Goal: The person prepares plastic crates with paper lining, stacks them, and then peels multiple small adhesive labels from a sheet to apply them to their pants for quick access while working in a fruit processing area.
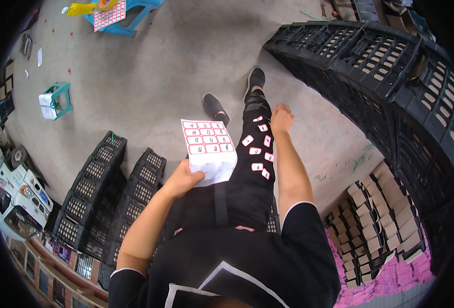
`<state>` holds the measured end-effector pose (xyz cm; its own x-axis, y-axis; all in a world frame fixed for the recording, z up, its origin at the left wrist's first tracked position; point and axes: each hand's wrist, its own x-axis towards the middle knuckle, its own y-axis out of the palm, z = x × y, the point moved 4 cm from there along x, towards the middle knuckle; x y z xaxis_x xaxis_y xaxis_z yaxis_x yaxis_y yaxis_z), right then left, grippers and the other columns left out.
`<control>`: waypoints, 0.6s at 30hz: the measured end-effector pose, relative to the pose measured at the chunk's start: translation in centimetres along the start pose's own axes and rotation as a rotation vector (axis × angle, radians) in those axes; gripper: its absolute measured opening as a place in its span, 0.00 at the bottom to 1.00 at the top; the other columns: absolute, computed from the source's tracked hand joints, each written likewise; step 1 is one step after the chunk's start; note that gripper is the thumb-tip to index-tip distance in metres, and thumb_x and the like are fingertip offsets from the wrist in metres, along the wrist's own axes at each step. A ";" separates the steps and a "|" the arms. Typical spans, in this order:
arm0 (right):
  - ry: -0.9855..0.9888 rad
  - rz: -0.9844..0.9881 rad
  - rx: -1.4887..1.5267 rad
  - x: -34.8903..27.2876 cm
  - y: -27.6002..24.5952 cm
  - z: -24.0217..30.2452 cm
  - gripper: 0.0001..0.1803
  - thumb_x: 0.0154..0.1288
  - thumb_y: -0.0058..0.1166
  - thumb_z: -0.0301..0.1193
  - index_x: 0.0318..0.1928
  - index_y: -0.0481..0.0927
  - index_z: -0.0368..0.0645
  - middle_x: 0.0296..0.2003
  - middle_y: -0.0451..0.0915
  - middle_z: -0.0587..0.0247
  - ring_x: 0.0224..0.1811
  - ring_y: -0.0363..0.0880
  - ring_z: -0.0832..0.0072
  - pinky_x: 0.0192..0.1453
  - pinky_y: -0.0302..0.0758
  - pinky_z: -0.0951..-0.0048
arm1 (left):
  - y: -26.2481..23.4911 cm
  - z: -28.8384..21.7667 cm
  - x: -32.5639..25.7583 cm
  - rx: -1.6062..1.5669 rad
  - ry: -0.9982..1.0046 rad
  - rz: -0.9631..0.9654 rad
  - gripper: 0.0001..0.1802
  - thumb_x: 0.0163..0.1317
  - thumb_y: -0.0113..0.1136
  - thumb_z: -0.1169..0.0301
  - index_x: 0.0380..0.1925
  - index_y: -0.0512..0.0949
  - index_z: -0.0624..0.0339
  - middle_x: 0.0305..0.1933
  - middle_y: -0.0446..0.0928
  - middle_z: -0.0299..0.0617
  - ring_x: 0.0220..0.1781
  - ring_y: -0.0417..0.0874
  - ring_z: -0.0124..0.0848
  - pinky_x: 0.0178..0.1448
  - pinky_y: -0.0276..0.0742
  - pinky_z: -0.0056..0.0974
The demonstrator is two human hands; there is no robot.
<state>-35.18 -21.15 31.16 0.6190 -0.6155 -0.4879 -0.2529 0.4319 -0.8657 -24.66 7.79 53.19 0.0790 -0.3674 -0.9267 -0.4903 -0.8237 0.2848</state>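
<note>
My left hand (pixel 185 178) is closed on the lower left edge of a sheet of stickers (pixel 209 137). The sheet is white with red-bordered labels carrying dark handwritten marks; its lower part is bare backing with labels gone. Several loose stickers (pixel 255 151) of the same kind cling to the right leg of my black trousers (pixel 247 200). Beside that leg, near the knee, hangs my right hand (pixel 282 119). Its fingers are loosely bent and slightly apart, with nothing visible in them.
Tall stacks of black plastic crates stand at right (pixel 381 56) and left (pixel 91 185). Blue (pixel 134 18) and green (pixel 62 100) stools are on the concrete floor; the blue one bears another label sheet and a yellow bottle. Crates with cardboard (pixel 376 215) stand lower right, a white truck (pixel 22 192) lower left.
</note>
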 end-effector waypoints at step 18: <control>-0.478 0.398 0.987 -9.7 -17.9 16.1 0.12 0.53 0.61 0.25 0.40 0.83 0.39 0.35 0.79 0.61 0.42 0.74 0.71 0.45 0.71 0.74 | 1.2 -2.1 -0.9 0.100 0.218 -0.026 0.16 0.54 0.53 0.77 0.44 0.76 0.69 0.41 0.78 0.38 0.42 0.76 0.25 0.46 0.72 0.31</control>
<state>-24.66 -12.27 53.20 0.8964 -0.1010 -0.4315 0.0661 0.9933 -0.0952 -23.50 6.28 54.89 0.2727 -0.4401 -0.8555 -0.5684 -0.7912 0.2258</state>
